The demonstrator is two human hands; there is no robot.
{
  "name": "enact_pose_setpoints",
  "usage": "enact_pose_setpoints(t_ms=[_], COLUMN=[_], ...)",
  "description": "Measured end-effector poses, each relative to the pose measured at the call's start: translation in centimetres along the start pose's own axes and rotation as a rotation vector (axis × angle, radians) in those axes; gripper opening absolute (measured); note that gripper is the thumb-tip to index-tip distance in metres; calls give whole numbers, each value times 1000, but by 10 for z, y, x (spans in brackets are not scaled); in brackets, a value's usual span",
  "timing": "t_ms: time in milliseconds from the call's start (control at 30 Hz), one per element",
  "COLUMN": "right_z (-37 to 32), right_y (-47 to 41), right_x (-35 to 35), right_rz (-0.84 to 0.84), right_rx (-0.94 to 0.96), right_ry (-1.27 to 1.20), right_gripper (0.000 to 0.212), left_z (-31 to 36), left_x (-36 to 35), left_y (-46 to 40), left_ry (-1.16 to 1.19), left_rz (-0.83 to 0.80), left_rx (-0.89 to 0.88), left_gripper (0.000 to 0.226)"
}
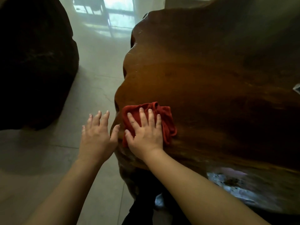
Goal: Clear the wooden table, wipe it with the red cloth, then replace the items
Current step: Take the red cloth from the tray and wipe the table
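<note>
Head view, stage: the wiping step was in hand, judging by the cloth pressed on a bare top.
Head view, table: the wooden table [203, 75] showed no items on its visible surface, so the clearing looked done, at least for the part in frame.
Head view, left to do: the rest of the top probably still needed wiping, and the items had not been put back; none of them could be seen clearly.
Head view, cloth: the red cloth [167, 120] lay bunched near the table's left edge, close to the person.
Head view, right hand: the right hand [144, 133] lay flat on the cloth, fingers spread and palm down, pressing rather than gripping.
Head view, left hand: the left hand [97, 135] was spread wide and held nothing, hovering over the floor [53, 159] just beside the table edge; whether its thumb touched the edge could not be told.
</note>
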State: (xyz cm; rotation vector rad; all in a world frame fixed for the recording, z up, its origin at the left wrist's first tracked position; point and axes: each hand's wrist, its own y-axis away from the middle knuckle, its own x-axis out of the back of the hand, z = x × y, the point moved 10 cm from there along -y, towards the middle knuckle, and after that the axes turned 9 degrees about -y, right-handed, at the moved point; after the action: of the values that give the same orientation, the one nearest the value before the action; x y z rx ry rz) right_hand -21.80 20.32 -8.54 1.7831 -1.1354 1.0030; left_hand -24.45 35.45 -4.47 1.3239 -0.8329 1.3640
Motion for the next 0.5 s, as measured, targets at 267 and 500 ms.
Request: enact_pose_setpoints(t_ms=[267,500], right_z=[-19,40], right_y=[-1,26], right_x=[-12,4], right_rz=[-65,-84], right_rx=[223,187], right_ry=[10,-33], right_gripper=[68,65], left_z=[5,70], left_x=[1,-5], left_y=[-7,-13], left_ry=[-15,-35], left_rz=[-8,-30], left_rx=[-31,-122], left_gripper=[68,68])
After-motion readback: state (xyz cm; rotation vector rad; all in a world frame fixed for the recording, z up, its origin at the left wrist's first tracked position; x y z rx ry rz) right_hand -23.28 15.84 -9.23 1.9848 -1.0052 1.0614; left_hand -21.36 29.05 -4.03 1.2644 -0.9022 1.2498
